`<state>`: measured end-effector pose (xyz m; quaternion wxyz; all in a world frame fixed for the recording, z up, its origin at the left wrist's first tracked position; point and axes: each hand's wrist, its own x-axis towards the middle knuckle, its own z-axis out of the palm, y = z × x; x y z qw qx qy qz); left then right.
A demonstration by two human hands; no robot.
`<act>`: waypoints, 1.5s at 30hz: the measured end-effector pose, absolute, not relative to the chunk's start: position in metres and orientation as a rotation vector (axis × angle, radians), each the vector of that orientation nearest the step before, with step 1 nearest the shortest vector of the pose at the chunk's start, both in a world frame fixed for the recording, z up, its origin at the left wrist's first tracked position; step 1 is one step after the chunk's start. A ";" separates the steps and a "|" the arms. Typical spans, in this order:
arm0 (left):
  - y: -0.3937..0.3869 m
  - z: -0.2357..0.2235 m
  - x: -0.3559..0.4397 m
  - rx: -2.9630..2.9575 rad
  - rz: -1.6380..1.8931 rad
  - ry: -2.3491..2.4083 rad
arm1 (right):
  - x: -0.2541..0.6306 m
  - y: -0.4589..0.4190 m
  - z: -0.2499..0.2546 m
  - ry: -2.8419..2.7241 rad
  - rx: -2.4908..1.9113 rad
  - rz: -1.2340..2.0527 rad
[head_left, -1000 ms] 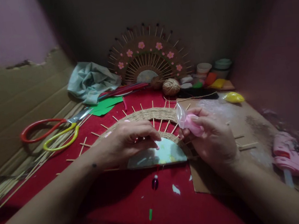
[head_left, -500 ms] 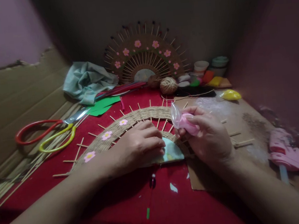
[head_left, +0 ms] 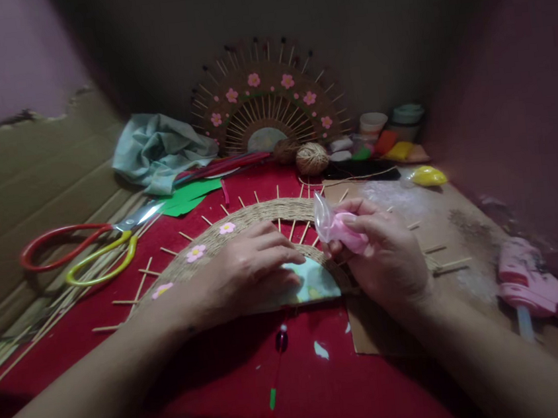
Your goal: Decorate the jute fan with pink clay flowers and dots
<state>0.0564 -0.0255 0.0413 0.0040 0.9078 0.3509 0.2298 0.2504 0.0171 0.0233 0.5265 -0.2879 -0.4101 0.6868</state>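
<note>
My right hand (head_left: 388, 257) grips a small clear plastic bag of pink modelling clay (head_left: 349, 233), its loose clear end standing up to the left. My left hand (head_left: 250, 265) lies over a half-round fan of woven twine and thin sticks (head_left: 269, 210), fingers slightly apart and holding nothing that I can see. Part of the fan is hidden under both hands. Pink clay flowers (head_left: 196, 253) with yellow centres sit along the left of its woven band. Pale blue patterned fabric (head_left: 319, 278) covers the fan's middle, close to my left fingertips.
Scissors (head_left: 125, 235) and green sheets (head_left: 190, 195) lie at left. A finished-looking flowered fan (head_left: 266, 87) leans at the back, near a twine ball (head_left: 312, 159) and clay packets (head_left: 397, 151). A pink glue gun (head_left: 529, 286) rests on cardboard at right. A thin tool (head_left: 276, 375) lies in front.
My left fingers have shifted slightly and spread a little, showing more of the blue fabric. My right hand keeps hold of the clay bag. The whole view has moved slightly.
</note>
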 end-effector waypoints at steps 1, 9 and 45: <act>-0.027 0.042 0.056 2.789 0.808 1.150 | 0.250 0.017 0.023 -0.993 -0.690 1.644; -0.041 0.046 0.063 2.258 1.235 1.325 | 0.249 0.007 0.018 -1.203 -0.696 1.611; -0.035 0.049 0.064 2.538 1.083 1.253 | 0.249 -0.005 0.022 -1.704 -0.797 1.340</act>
